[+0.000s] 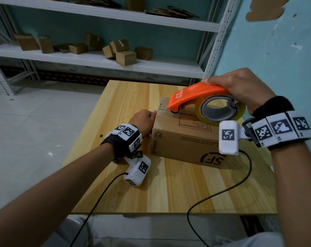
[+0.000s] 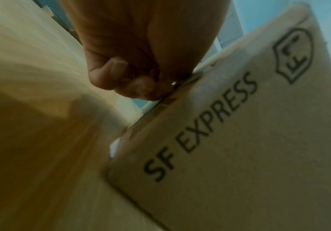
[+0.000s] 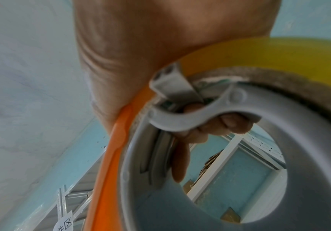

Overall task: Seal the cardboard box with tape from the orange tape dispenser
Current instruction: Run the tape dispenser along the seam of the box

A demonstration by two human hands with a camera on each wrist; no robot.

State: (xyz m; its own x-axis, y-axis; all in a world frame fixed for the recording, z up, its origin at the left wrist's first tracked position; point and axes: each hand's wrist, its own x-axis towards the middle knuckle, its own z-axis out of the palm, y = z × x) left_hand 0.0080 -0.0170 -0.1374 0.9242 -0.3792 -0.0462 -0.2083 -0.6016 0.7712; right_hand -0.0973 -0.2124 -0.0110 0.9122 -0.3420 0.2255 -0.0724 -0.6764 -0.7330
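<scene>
Head view: cardboard box (image 1: 183,139) sits on wooden table (image 1: 133,193), long axis left-right. Left hand (image 1: 144,120), fingers curled, pinches tape at box's left top edge. Right hand (image 1: 240,88) grips orange tape dispenser (image 1: 195,95) on box top, nose pointing left. Shelves (image 1: 97,59) beyond box.

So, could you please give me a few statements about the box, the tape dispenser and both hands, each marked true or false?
1. The right hand grips the orange tape dispenser. True.
2. The dispenser lies on the table. False: its front end is on top of the cardboard box.
3. The left hand is at the box's left top edge. True.
4. The box reads "DHL". False: "SF EXPRESS".
5. The tape roll is blue. False: yellowish.
</scene>
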